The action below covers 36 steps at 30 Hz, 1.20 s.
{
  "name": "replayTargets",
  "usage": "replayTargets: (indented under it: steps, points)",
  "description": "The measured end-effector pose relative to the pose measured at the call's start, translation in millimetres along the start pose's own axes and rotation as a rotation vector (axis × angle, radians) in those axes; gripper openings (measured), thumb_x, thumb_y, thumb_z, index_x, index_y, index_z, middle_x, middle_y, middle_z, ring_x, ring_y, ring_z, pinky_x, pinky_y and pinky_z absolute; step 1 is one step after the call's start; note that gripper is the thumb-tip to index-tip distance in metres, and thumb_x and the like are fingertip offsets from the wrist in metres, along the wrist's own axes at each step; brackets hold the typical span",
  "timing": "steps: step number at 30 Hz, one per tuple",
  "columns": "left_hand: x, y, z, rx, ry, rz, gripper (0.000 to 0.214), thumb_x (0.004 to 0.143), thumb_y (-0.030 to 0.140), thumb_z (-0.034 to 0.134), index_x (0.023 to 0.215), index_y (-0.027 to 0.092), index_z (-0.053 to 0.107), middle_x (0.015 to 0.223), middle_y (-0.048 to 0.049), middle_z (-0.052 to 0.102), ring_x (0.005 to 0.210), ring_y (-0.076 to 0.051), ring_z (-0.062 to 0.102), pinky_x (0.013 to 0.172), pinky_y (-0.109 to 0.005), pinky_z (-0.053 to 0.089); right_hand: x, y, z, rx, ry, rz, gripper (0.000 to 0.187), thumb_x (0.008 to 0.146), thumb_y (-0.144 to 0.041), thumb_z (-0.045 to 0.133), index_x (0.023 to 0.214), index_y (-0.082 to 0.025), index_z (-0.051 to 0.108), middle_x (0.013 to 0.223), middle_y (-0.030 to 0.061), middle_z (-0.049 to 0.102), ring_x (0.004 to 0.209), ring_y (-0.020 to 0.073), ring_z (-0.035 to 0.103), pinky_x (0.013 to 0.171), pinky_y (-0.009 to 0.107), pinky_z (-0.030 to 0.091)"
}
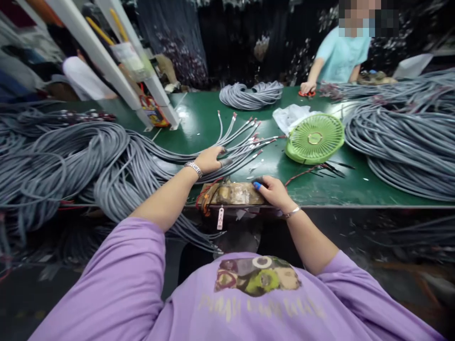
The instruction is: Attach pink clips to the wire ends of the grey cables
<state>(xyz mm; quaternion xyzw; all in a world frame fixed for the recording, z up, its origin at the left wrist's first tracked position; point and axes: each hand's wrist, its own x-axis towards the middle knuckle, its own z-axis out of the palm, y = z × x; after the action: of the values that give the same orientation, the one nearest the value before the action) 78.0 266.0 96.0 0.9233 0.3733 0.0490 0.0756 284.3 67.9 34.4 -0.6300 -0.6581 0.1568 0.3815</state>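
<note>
My left hand [210,158] rests on a fan of grey cables [234,142] whose stripped red-tipped ends spread across the green table [199,118]; its fingers curl over the cables. My right hand [272,189] lies at the table's near edge with a blue fingertip cover, fingers bent against a worn brown pad [231,194] with a small white tag hanging below. What the right fingers hold, if anything, I cannot make out.
A large heap of grey cables [71,166] fills the left; more cables [401,137] lie at the right. A green fan [314,139] lies face up beside a white bag [289,116]. A coiled bundle [250,94] sits at the back. A person in light blue [337,57] works across the table.
</note>
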Motion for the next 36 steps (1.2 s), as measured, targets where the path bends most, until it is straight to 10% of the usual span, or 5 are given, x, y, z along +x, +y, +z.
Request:
replayTargets:
  steps: [7,25,32,36]
  points:
    - [23.3,61.8,19.4,0.258,-0.12,-0.12,0.057,0.079,0.05,0.055,0.122,0.012,0.052,0.122,-0.0209,0.061,0.115,-0.033,0.06,0.096,-0.038,0.046,0.0,-3.2,1.0,-0.006,0.041,0.0,0.025,0.088,-0.034,0.053,0.068,-0.019,0.056,0.068,0.0002,0.055,0.065,0.0147,0.047,0.062,0.027,0.035]
    - [40.8,82.7,18.4,0.249,-0.146,-0.219,0.064,0.064,0.035,0.062,0.122,0.011,0.052,0.113,-0.0202,0.068,0.106,-0.034,0.065,0.087,-0.038,0.051,5.0,-4.1,-1.7,0.029,0.001,-0.005,0.02,0.088,-0.03,0.056,0.072,-0.018,0.061,0.074,0.0023,0.062,0.071,0.0158,0.052,0.066,0.026,0.036]
    - [36.1,82.8,-26.5,0.089,-0.242,-0.177,0.035,0.062,0.04,0.07,0.091,0.021,0.067,0.081,-0.005,0.07,0.079,-0.024,0.068,0.075,-0.031,0.053,5.3,-5.5,-1.3,0.032,-0.001,-0.003,0.019,0.089,-0.03,0.055,0.079,-0.017,0.065,0.079,0.0036,0.065,0.073,0.0162,0.052,0.066,0.027,0.035]
    - [27.7,65.0,-72.9,-0.202,0.046,-0.237,0.042,0.07,0.045,0.067,0.096,0.013,0.064,0.071,-0.0015,0.063,0.069,-0.014,0.061,0.075,-0.036,0.056,5.7,-6.8,-0.3,0.018,-0.006,0.035,0.021,0.089,-0.031,0.056,0.078,-0.016,0.066,0.079,0.0042,0.065,0.072,0.0161,0.052,0.065,0.027,0.033]
